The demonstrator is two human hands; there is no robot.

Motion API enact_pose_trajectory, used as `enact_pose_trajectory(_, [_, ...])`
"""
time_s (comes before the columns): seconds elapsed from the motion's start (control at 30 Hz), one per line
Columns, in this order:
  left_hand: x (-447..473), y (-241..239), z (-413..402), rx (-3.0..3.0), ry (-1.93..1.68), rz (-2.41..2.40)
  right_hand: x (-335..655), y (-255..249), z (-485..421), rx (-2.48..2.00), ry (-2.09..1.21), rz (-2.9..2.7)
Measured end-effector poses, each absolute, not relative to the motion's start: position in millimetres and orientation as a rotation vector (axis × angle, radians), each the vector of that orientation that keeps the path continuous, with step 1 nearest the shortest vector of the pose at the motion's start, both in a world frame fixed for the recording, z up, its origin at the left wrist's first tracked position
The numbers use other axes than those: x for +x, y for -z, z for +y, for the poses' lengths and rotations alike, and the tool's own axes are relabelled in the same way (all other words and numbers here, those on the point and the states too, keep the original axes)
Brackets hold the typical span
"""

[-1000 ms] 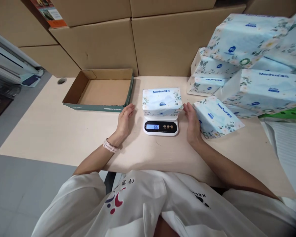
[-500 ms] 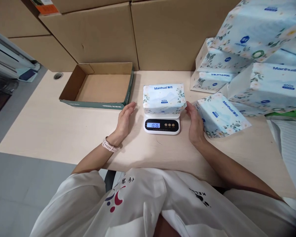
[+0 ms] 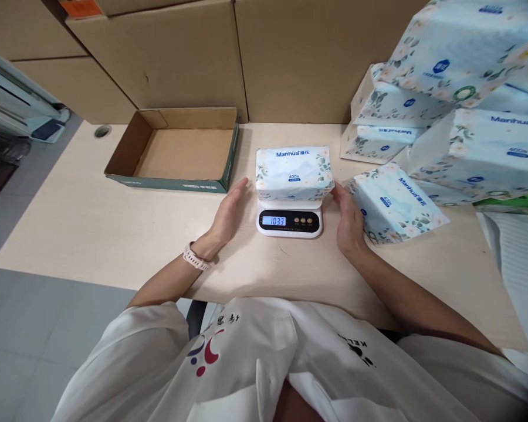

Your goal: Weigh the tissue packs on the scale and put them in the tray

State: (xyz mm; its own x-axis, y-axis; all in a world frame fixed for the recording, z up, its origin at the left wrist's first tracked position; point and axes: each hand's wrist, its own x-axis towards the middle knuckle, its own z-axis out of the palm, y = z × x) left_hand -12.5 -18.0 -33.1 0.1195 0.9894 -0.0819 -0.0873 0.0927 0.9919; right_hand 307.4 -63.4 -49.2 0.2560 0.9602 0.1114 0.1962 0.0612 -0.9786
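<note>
A pack of tissues [image 3: 293, 174] with a blue and floral print rests on a small white kitchen scale [image 3: 289, 232], whose lit display appears to read 103.3. My left hand [image 3: 229, 214] lies on its edge on the table, fingers stretched out, a little left of the pack and apart from it. On the other side, my right hand [image 3: 349, 220] is open with its fingertips close to the pack's right side; whether they touch it I cannot tell. Just right of that hand lies a second tissue pack [image 3: 398, 204], turned at an angle.
An open shallow cardboard box [image 3: 180, 153] with nothing in it stands at the back left of the table [image 3: 92, 234]. Several tissue packs [image 3: 466, 53] are piled at the right. Large cardboard cartons [image 3: 158, 64] form a wall behind. A round cable hole [image 3: 102, 132] is at the far left.
The scale's reading has gone from about 103.6 to 103.3. My left hand's fingers have shifted slightly toward the scale. The view has tilted a little; the packs stay where they were.
</note>
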Motion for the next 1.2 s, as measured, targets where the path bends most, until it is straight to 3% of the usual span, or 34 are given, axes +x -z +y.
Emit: enact_pose_trajectory(1.2, [-4, 19, -24, 1.123, -1.141, 1.109, 304, 45, -66, -1.363, -0.838, -1.212])
